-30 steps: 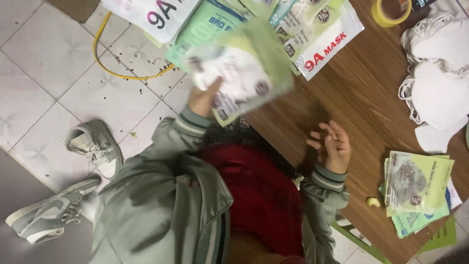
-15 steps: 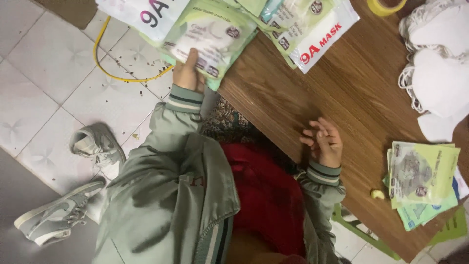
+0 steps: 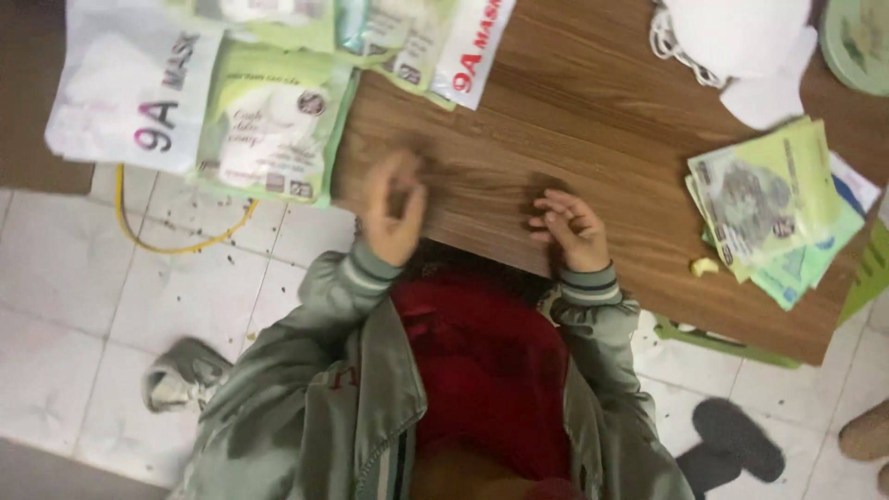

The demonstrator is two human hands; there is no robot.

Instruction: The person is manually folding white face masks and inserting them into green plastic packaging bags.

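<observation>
My left hand hovers blurred over the near edge of the brown wooden table, fingers loosely apart and holding nothing. A green-and-white mask packet lies just to its upper left, overhanging the table's left edge. Beside that packet is a larger white mask packet. My right hand rests on the table edge with its fingers loosely curled and nothing in it. I wear a grey-green jacket over a red top.
A stack of green packets lies at the table's right, with a small yellow scrap near it. Loose white masks sit at the back right. On the tiled floor are a yellow cord, a grey shoe and a dark slipper.
My left hand held a green packet up, laid it on the pile at the table's left edge, let go and pulled back to the near edge. The right hand barely moved.
</observation>
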